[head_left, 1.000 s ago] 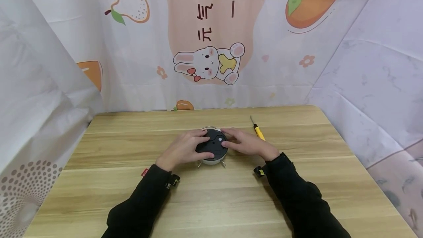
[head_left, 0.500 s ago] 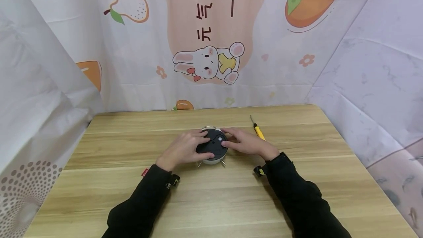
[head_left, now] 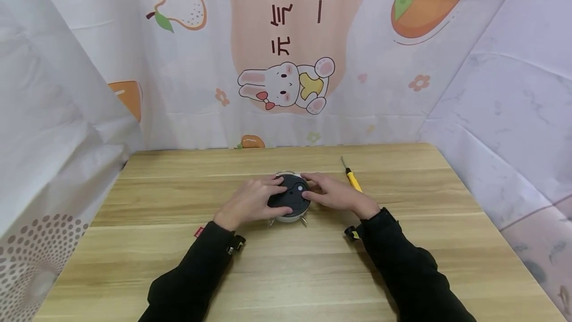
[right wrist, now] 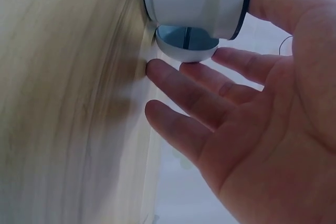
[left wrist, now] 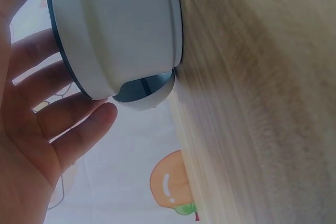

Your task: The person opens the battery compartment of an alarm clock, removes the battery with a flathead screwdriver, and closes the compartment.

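A round twin-bell alarm clock (head_left: 286,203) lies face down at mid-table, its black back up and its short metal legs pointing toward the person. The left hand (head_left: 250,200) rests on the back from the left, fingers spread and thumb near the lower edge. At the upper right edge, the right hand (head_left: 332,193) touches the back with its thumb. Its other fingers extend down beside a bell (right wrist: 186,53) in the right wrist view, fairly straight. The left wrist view shows the clock's white side wall (left wrist: 115,30) against the wood. The dial is hidden underneath.
A screwdriver (head_left: 353,181) with a yellow handle lies just behind the right hand, its tip pointing away. The wooden table (head_left: 277,272) ends at a printed curtain (head_left: 192,83) at the back. Cloth hangs along both sides.
The head view has shifted slightly, so the scene sits a little farther right. Both hands and the alarm clock keep the same positions on the table.
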A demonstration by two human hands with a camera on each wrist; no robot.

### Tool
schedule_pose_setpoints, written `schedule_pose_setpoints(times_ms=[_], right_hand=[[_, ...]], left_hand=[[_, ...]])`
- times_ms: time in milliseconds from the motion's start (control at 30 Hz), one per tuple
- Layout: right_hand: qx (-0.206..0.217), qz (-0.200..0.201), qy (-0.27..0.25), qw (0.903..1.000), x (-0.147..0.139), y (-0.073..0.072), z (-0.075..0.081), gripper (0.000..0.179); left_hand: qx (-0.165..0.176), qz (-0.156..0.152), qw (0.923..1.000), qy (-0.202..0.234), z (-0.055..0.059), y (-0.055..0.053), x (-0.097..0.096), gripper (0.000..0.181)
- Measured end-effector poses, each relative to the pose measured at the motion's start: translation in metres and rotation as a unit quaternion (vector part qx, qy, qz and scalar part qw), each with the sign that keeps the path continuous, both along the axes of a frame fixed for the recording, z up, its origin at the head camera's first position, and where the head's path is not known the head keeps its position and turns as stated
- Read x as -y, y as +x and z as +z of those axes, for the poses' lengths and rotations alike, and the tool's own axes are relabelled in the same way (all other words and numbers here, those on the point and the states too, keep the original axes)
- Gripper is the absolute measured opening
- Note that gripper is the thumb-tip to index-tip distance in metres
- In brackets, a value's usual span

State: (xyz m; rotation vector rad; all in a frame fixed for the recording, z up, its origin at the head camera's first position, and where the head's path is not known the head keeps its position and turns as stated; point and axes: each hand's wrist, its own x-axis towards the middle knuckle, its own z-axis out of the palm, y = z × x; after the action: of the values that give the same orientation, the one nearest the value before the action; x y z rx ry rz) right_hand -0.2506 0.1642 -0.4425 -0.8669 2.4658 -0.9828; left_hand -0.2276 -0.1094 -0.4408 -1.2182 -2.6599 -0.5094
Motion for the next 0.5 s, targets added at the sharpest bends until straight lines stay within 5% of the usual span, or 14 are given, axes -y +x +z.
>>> schedule_pose_setpoints(times_ms=[500], right_hand=[[0.009,0.007,-0.01,0.9999,-0.001,0.0009,-0.0012,0.069]], left_hand=[[0.001,-0.005,0.9999,0.013,-0.0007,0.0008,-0.0011,0.06]])
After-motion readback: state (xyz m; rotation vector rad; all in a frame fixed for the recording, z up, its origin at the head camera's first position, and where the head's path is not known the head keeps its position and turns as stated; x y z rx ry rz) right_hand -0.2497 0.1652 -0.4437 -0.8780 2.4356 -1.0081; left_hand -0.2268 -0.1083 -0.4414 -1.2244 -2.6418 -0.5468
